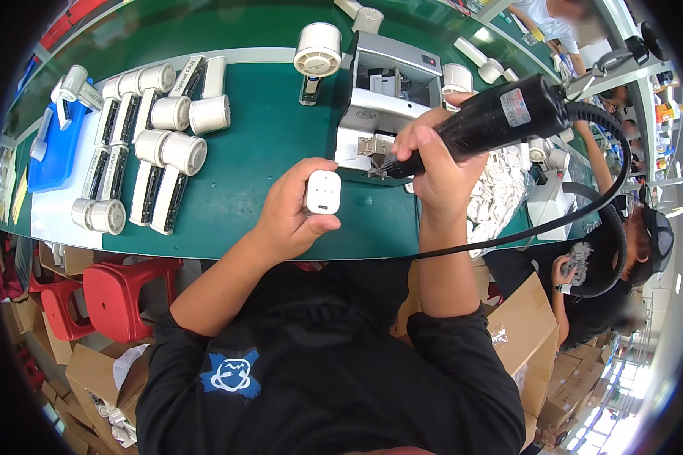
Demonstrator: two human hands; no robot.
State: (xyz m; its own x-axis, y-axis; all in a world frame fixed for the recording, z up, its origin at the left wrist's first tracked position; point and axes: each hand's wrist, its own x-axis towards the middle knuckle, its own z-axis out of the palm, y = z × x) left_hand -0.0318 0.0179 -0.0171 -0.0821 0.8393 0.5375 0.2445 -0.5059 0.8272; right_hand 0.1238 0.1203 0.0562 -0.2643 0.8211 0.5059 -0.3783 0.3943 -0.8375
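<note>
Between the thumb and fingers of my left hand (287,208) is a white fan part (323,192), seen end-on. Its rounded rectangular face has small holes and a dark slot, and the rest of it is hidden. My right hand (442,159) is wrapped round a black electric screwdriver (501,117), which points down and left. The driver's tip is at the front of a grey screw feeder (383,102); whether it touches a screw is too small to tell. A white handheld fan (317,51) stands behind my left hand, its handle open with dark inner parts showing.
Several open-handled white fans (150,142) lie at the left, beside a blue tray (62,155). Small white parts (501,193) are heaped in a bag at right. The driver's black cable (524,235) loops across my right forearm. Red stools (120,299) and cardboard boxes surround me; other people sit at right.
</note>
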